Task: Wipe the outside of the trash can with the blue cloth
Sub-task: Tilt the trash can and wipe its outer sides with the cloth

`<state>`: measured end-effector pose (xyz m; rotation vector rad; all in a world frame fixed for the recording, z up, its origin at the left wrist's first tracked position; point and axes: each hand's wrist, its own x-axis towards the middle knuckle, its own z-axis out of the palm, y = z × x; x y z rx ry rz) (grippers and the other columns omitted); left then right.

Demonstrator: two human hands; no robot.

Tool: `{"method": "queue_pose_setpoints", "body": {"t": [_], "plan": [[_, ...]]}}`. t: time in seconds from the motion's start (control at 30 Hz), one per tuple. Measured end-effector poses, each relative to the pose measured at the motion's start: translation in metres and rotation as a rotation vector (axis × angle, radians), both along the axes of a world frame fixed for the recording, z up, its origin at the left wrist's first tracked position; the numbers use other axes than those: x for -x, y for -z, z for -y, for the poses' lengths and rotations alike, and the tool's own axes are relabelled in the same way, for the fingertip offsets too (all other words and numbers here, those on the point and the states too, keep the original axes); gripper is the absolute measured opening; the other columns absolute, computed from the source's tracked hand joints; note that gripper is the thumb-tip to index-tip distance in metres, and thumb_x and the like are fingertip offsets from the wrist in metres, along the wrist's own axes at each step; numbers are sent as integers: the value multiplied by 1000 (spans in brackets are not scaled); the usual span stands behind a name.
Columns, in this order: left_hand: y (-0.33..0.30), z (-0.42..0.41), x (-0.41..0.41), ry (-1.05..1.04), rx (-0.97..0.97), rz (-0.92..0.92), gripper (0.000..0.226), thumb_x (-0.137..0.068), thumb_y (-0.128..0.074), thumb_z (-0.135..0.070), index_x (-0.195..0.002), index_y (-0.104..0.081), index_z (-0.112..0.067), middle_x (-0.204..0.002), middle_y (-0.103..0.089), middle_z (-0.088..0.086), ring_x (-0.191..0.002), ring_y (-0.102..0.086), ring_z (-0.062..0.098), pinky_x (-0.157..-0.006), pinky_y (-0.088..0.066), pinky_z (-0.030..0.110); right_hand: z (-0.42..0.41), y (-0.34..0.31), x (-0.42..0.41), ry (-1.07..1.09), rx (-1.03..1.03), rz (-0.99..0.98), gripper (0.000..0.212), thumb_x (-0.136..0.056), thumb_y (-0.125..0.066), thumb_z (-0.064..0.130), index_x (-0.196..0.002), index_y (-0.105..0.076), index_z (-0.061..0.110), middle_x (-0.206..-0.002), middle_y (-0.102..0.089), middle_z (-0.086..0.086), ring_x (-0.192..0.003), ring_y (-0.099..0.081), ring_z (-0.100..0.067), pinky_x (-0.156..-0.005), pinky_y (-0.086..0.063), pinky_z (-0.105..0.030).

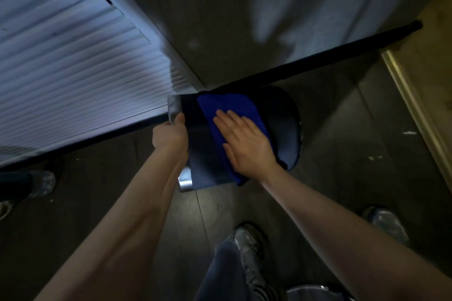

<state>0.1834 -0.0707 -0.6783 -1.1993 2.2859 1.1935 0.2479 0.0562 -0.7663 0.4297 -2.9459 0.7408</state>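
Observation:
A dark trash can [203, 154] lies tipped on its side on the floor at the wall corner, its silver rim [174, 107] toward the left and its round bottom [286, 129] to the right. The blue cloth [227, 107] is draped over the can's upper side. My right hand [247, 142] lies flat on the cloth, fingers spread, pressing it against the can. My left hand [171, 137] grips the silver rim near the can's mouth. A second bit of silver rim [185, 182] shows below my left wrist.
A louvred white door [73, 76] stands at the left and a grey wall [244, 12] with black baseboard [342, 52] behind the can. My shoe [247, 252] is on the dark floor below. Other covered shoes [41, 184] [386, 225] stand at left and right.

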Motion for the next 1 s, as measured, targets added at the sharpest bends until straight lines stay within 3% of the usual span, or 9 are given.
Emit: {"method": "queue_pose_setpoints", "body": {"t": [0.17,0.37,0.5,0.67,0.8,0.87,0.97,1.0], "plan": [[3,5,-1,-22,-44,-1,49,-91,-53,-32,-125,-51,3,-127,-58,24,-116,-57,38,-100,-47,48,-66,27,7,273,7,53,46,-92,-30,20,-129,-49,2,-134,-53,-16,-125,-50,-31,-104,-39,-40],[3,-4,2,57,-13,5,49,-94,-44,-36,-125,-51,1,-133,-55,22,-121,-54,37,-103,-45,47,-42,24,39,667,52,297,46,-97,-27,23,-141,-33,11,-150,-33,-4,-140,-24,-19,-114,-13,-36],[5,-9,1,69,34,-26,49,-94,-45,-35,-123,-53,2,-131,-56,24,-121,-54,38,-102,-45,45,-9,6,35,575,97,256,47,-96,-28,24,-140,-33,12,-149,-35,-4,-139,-27,-21,-113,-15,-37],[6,-19,11,62,100,-31,49,-91,-51,-34,-123,-51,3,-127,-58,24,-118,-56,36,-100,-47,40,37,-23,21,395,128,130,50,-89,-31,28,-136,-41,12,-143,-46,-3,-131,-42,-23,-108,-31,-38],[1,-17,11,75,128,-19,41,-89,-55,-35,-115,-58,-4,-119,-61,23,-110,-60,36,-98,-49,45,2,-9,14,34,44,-15,52,-87,-35,30,-135,-43,12,-140,-49,-5,-128,-47,-23,-104,-38,-36],[-3,-16,11,90,115,-10,35,-90,-54,-34,-108,-59,-4,-112,-62,24,-104,-61,35,-97,-50,42,-30,8,12,89,57,-10,50,-88,-36,28,-133,-45,10,-138,-51,-9,-126,-49,-27,-102,-41,-38],[-11,-18,12,159,6,-47,28,-93,-51,-30,-78,-54,-6,-79,-56,18,-72,-56,28,-79,-46,37,-64,24,1,315,79,88,49,-91,-30,26,-133,-44,6,-139,-49,-13,-127,-48,-30,-103,-40,-41],[-13,-20,11,210,-40,-74,28,-93,-50,-29,-76,-53,-7,-77,-55,16,-70,-55,27,-76,-47,39,-69,28,-1,350,79,101,50,-91,-28,27,-134,-43,6,-139,-48,-14,-128,-46,-30,-104,-39,-42]]}}
